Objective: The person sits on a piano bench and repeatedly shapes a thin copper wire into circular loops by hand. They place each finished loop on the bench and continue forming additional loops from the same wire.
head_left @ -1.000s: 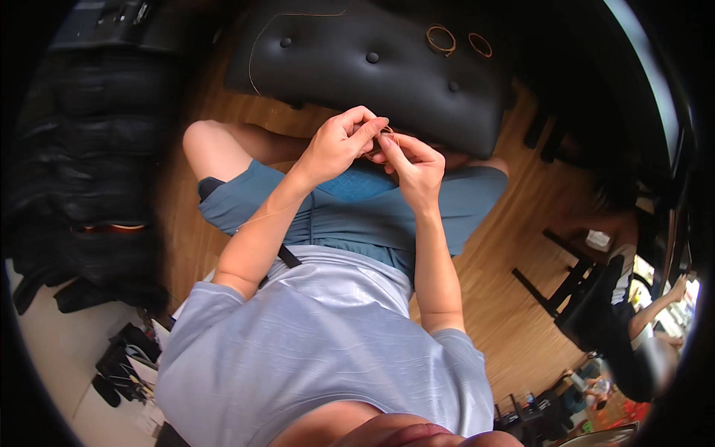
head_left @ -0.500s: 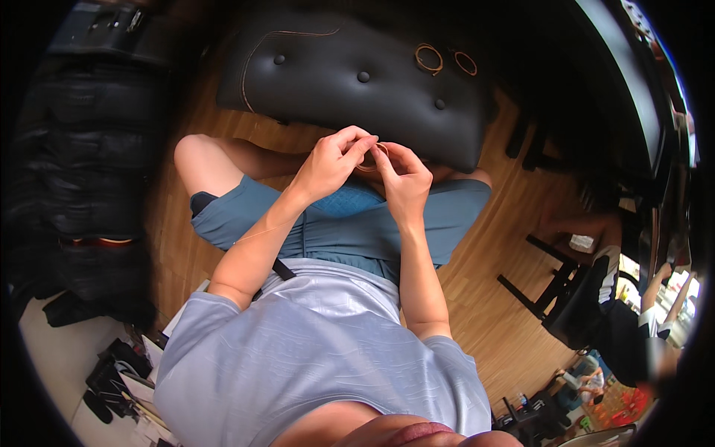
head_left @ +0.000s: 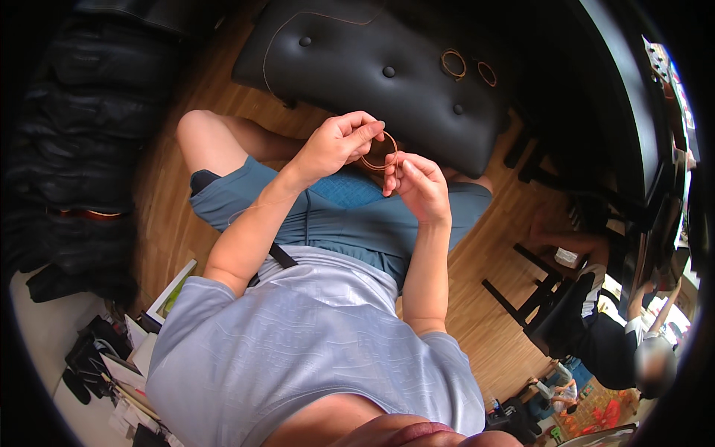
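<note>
A small coil of thin copper-coloured wire [head_left: 396, 143] is held up between my two hands in front of the black padded bench [head_left: 339, 89]. My left hand [head_left: 331, 151] pinches the coil's upper left part between thumb and fingers. At its right side, my right hand [head_left: 421, 188] grips the coil with curled fingers, palm partly turned up. A fine loose strand [head_left: 246, 211] shows by my left forearm. Another copper-coloured strand [head_left: 266, 63] lies in a curve over the bench's left end. Two more coils, one larger [head_left: 453, 65] and one smaller [head_left: 487, 74], rest on the bench's right part.
My crossed legs in blue shorts [head_left: 350, 223] are under my hands, on a wooden floor [head_left: 465, 313]. Black folded covers [head_left: 89, 141] line the left. A black stool [head_left: 532, 287] and another person [head_left: 596, 328] are to the right. Papers and boxes [head_left: 141, 357] stand lower left.
My hands have moved apart, the right one lower and to the right, turning its palm up. The coil between them now shows more fully. The whole view has shifted slightly.
</note>
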`<state>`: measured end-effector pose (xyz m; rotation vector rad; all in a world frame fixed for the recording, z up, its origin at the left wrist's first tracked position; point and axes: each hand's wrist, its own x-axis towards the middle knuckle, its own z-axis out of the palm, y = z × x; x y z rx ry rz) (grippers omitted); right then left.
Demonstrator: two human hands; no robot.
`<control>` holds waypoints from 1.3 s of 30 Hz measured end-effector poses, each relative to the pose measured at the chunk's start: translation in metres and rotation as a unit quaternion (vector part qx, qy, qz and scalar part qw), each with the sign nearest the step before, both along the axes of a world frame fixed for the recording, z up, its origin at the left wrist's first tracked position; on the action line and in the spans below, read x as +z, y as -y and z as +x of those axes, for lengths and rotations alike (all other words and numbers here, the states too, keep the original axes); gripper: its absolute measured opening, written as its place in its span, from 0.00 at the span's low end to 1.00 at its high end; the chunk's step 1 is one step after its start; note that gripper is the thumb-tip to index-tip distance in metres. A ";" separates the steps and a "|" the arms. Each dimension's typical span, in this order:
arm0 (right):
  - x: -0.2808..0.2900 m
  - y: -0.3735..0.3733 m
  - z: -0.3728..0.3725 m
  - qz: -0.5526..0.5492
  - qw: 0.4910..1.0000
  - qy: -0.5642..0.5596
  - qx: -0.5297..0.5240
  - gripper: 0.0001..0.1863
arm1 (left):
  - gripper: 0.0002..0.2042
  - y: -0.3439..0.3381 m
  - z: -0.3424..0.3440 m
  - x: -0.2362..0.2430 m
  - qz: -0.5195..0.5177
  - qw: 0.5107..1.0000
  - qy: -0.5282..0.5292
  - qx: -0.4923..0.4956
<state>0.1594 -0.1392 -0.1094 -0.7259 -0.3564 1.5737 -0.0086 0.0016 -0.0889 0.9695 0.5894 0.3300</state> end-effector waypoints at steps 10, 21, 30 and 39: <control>-0.025 -0.001 -0.020 0.105 0.990 -0.092 -0.019 0.12 | 0.13 0.014 0.010 0.003 -0.041 0.997 0.028 -0.056; 0.002 -0.008 -0.027 -0.071 0.910 0.314 -0.263 0.05 | 0.12 0.020 0.017 0.001 0.041 0.999 -0.025 0.009; 0.009 -0.001 -0.015 -0.120 0.909 0.366 -0.157 0.10 | 0.11 0.016 0.013 0.005 0.079 0.995 -0.061 0.026; 0.007 -0.002 -0.012 -0.112 0.928 0.300 -0.191 0.11 | 0.11 0.011 0.009 0.001 0.127 0.991 -0.028 -0.010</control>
